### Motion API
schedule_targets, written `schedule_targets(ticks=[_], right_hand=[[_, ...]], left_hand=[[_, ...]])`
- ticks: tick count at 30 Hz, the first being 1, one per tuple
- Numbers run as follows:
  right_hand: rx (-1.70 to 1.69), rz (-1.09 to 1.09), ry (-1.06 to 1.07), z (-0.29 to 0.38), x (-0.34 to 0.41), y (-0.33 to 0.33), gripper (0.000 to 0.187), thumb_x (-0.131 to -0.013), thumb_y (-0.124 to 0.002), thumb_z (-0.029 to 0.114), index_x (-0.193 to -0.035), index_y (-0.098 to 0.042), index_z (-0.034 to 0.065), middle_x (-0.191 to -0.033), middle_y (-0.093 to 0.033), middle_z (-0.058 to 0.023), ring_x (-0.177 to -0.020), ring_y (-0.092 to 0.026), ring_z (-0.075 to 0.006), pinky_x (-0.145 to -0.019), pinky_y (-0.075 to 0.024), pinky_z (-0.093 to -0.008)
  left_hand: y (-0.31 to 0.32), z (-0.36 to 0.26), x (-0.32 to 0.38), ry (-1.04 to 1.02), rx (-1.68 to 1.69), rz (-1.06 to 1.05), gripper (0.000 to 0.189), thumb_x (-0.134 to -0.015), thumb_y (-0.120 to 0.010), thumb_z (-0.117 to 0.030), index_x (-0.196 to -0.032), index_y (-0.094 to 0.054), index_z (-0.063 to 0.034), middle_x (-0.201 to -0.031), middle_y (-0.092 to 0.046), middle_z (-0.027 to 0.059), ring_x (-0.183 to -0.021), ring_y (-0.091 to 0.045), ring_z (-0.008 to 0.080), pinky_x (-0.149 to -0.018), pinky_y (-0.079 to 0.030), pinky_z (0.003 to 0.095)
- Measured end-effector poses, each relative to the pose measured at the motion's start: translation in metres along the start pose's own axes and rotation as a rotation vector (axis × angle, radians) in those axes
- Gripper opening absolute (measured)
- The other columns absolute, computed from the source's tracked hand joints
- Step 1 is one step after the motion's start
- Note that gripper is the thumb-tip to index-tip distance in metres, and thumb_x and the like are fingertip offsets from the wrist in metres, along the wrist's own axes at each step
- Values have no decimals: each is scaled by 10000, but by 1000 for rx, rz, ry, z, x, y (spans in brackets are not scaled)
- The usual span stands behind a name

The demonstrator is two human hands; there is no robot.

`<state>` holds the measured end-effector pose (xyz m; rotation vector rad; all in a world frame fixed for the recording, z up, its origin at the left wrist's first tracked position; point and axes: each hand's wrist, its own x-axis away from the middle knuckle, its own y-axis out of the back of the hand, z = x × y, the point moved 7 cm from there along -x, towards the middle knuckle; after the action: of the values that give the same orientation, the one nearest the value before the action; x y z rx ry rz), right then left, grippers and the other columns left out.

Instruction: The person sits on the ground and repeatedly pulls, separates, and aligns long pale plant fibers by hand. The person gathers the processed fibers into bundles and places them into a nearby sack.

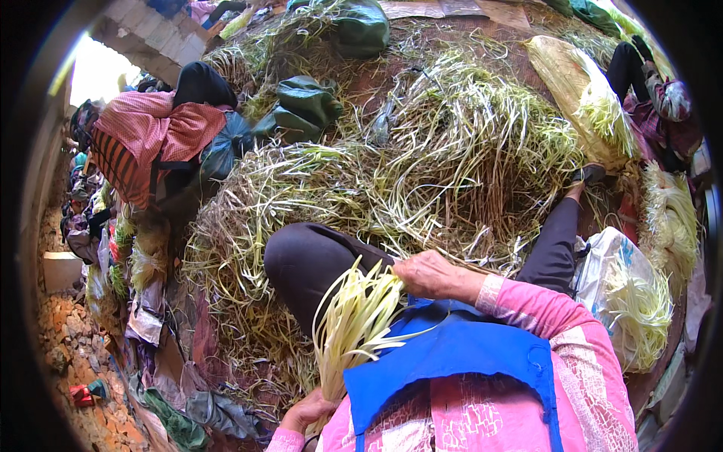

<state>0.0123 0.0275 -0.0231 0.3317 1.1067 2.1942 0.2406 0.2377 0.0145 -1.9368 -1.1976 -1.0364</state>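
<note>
My left hand (312, 408) grips the lower end of a bundle of pale yellow blanched chives (353, 322), held upright beside the blue apron (463, 361). The leaves fan out above that hand, and some droop over the apron. At the upper right of the bundle my right hand (432, 275) is closed, with leaf ends at its fingertips; its palm side is hidden. Just beyond my bent knee (308, 254) lies a large loose heap of chives (480, 130), green and yellow leaves mixed with brown, dry stalks.
On the right, more chives (635, 308) lie on a white woven sack (593, 282). A yellow sack (565, 85) stretches behind it, near a seated person (658, 107). Another person in a checked pink garment (164, 124) sits at left. Green sacks (305, 107) lie beyond the heap; rubble (85, 350) covers ground lower left.
</note>
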Motion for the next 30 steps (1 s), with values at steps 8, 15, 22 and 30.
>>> schedule_targets(ticks=[8,15,22,30], right_hand=[[-20,147,-1066,-186,106,75,293,-824,-558,355,-969,-566,100,-827,-590,-58,-712,-556,-161,-614,-450,-310],[198,-307,-654,-136,105,111,196,-793,-612,250,-865,-632,69,-977,-584,-108,-943,-530,-232,-826,-407,-389],[-101,-491,-447,-59,84,115,149,-811,-582,146,-791,-613,1,-784,-587,-98,-651,-570,-181,-577,-456,-310],[-229,-577,-225,13,2,141,186,-811,-604,257,-884,-649,92,-792,-598,-85,-679,-597,-238,-598,-472,-340]], left_hand=[[-7,-4,4,94,-81,-5,368,-768,-658,-133,-1103,-574,-6,-1033,-611,31,-941,-541,106,-832,-425,261],[1,-102,-9,-194,15,-28,185,-790,-629,-204,-829,-556,-38,-569,-521,4,-435,-458,72,-412,-367,202],[-1,-130,-26,-167,87,-38,154,-787,-647,-168,-760,-570,-38,-554,-543,23,-405,-476,81,-397,-370,199],[-5,-125,-30,-208,104,-53,164,-797,-647,-172,-739,-567,-42,-541,-544,21,-385,-471,76,-373,-366,196]])
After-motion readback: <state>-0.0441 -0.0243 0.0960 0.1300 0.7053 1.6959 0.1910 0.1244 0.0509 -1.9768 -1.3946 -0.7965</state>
